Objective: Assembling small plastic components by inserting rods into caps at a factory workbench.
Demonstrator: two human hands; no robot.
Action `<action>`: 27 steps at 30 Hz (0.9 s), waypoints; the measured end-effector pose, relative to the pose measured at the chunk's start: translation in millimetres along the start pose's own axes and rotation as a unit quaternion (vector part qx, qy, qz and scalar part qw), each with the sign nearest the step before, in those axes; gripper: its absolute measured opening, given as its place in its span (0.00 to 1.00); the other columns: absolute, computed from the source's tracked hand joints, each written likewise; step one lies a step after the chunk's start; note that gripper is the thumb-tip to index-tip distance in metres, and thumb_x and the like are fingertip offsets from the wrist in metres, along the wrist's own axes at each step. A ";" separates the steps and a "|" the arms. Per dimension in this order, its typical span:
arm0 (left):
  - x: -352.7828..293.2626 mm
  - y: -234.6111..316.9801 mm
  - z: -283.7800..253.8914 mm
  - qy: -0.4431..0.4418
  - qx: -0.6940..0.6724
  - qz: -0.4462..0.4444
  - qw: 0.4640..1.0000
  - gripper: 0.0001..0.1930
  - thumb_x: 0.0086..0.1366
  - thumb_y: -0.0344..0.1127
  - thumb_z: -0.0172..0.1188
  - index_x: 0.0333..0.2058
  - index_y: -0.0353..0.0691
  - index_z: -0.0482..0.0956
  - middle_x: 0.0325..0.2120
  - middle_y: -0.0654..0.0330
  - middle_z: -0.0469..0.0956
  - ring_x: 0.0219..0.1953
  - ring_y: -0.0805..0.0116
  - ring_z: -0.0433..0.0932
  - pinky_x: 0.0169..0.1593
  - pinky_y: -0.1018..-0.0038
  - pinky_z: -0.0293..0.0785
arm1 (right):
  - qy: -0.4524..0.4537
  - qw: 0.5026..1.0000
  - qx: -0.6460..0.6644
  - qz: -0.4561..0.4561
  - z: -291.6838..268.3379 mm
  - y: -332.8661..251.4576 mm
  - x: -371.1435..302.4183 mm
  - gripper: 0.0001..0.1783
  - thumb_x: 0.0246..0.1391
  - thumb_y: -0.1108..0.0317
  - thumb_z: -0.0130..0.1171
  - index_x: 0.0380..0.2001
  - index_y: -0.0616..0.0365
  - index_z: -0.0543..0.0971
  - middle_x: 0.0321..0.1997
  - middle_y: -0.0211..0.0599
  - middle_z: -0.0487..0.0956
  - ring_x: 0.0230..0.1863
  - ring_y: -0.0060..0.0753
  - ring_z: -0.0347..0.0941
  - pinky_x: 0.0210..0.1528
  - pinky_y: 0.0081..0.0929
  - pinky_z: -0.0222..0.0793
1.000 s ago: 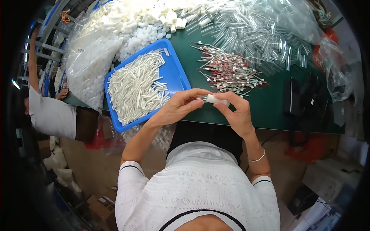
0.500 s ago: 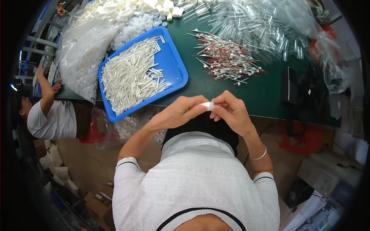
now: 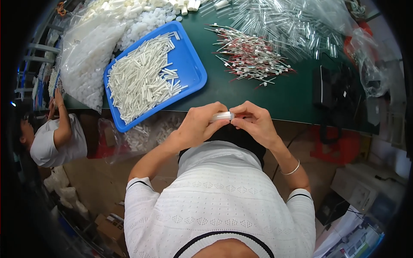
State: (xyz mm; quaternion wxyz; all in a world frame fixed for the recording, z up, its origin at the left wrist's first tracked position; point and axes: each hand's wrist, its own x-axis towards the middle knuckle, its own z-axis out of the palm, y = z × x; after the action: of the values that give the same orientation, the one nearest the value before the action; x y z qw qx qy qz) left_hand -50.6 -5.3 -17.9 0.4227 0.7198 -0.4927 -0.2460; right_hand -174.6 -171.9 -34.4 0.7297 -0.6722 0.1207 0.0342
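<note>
In front of the table's near edge, my left hand (image 3: 195, 124) is closed around a short clear tube (image 3: 221, 116) with white inside it. My right hand (image 3: 259, 124) pinches the tube's right end, where a whitish cap or plug shows between the fingertips. A speck of red appears among the right fingers; what it belongs to is too small to tell. Beyond my left hand, a blue tray (image 3: 194, 71) bears many thin white sticks (image 3: 140, 79). A heap of thin red-and-white wire-like pieces (image 3: 254, 56) lies beyond my right hand.
On the green table (image 3: 275, 99) are loose clear tubes (image 3: 284, 26), white caps (image 3: 148, 26) and a bulging plastic bag (image 3: 86, 56). A black box (image 3: 319, 86) stands at the right. Another person (image 3: 60, 135) works at the left. Bags of white pieces (image 3: 142, 135) hang below the edge.
My left fingers have shifted, so more of the tube shows. The view has moved slightly, and the co-worker's arms have come lower.
</note>
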 end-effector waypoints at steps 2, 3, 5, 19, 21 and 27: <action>0.5 4.0 -1.3 -0.019 -0.051 -0.049 0.997 0.08 0.62 0.33 0.59 0.36 0.37 0.72 0.24 0.52 0.74 0.27 0.50 0.74 0.30 0.63 0.69 | 0.060 0.990 0.098 -0.084 5.3 8.0 -2.7 0.10 0.53 0.80 0.60 0.40 0.65 0.79 0.39 0.35 0.77 0.37 0.19 0.73 0.42 0.16 0.72; -0.2 3.9 1.1 0.004 -0.030 -0.027 0.999 0.10 0.60 0.33 0.60 0.37 0.37 0.72 0.25 0.52 0.74 0.28 0.50 0.75 0.31 0.63 0.69 | 0.058 0.990 0.098 -0.084 5.6 13.3 -1.7 0.10 0.53 0.80 0.60 0.40 0.65 0.79 0.39 0.35 0.77 0.37 0.19 0.73 0.42 0.16 0.72; -3.2 1.7 5.0 0.026 -0.007 -0.006 1.000 0.11 0.59 0.33 0.62 0.39 0.37 0.72 0.27 0.52 0.74 0.30 0.51 0.75 0.32 0.64 0.70 | 0.085 0.983 0.083 -0.143 5.7 22.9 0.7 0.11 0.50 0.81 0.61 0.39 0.62 0.82 0.40 0.36 0.77 0.41 0.20 0.72 0.45 0.16 0.71; -12.0 -8.3 28.1 -0.082 -0.388 -0.127 0.909 0.16 0.71 0.42 0.48 0.33 0.35 0.74 0.17 0.67 0.66 0.18 0.78 0.61 0.23 0.78 0.56 | 0.017 0.974 0.157 -0.164 6.5 19.5 0.4 0.09 0.53 0.74 0.62 0.39 0.59 0.82 0.48 0.36 0.73 0.45 0.22 0.69 0.45 0.20 0.69; -10.1 -3.2 29.6 -0.090 -0.412 -0.119 0.899 0.20 0.72 0.48 0.45 0.31 0.36 0.74 0.16 0.71 0.65 0.17 0.82 0.57 0.22 0.81 0.51 | -0.026 0.953 0.264 -0.146 12.2 19.9 2.5 0.08 0.58 0.73 0.57 0.40 0.60 0.79 0.52 0.40 0.71 0.47 0.21 0.69 0.48 0.22 0.69; -6.8 -12.5 44.0 -0.127 -0.732 -0.179 0.645 0.28 0.72 0.58 0.34 0.31 0.39 0.71 0.12 0.71 0.59 0.15 0.81 0.55 0.19 0.82 0.51 | 0.016 0.966 0.223 -0.129 16.5 20.8 21.2 0.06 0.61 0.70 0.54 0.38 0.59 0.76 0.45 0.38 0.77 0.41 0.19 0.71 0.46 0.21 0.68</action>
State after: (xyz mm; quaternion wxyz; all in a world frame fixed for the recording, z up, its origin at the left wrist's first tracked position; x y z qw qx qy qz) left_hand -81.0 -13.2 -51.8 0.6931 0.2122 -0.0629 -0.6860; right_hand -156.3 -155.9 -58.3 0.8575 -0.5026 0.0492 -0.0984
